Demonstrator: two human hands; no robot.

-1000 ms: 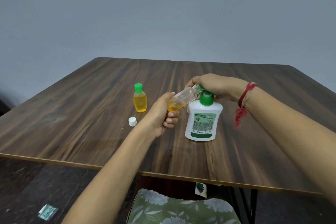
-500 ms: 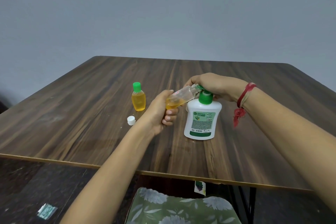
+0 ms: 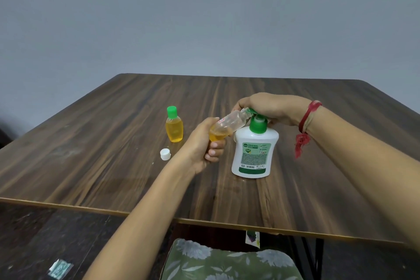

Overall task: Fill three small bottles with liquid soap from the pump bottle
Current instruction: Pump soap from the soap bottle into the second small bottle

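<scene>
A white pump bottle (image 3: 254,154) with a green pump head stands on the wooden table (image 3: 113,154). My right hand (image 3: 270,108) lies curled over the pump head, its fingers wrapped round the top. My left hand (image 3: 202,145) grips a small clear bottle (image 3: 227,126), tilted with its open mouth at the pump's spout; orange soap fills its lower part. To the left stands a small bottle (image 3: 174,128) full of orange soap, closed with a green cap. A white cap (image 3: 165,154) lies loose in front of it.
The table's front edge runs across below my forearms. Beneath it sits a green floral cushion (image 3: 227,261). A small packet (image 3: 59,268) lies on the dark floor at lower left. A grey wall stands behind the table.
The pump head has risen a little under my right hand. The small bottle stays held at the spout; the view has shifted slightly.
</scene>
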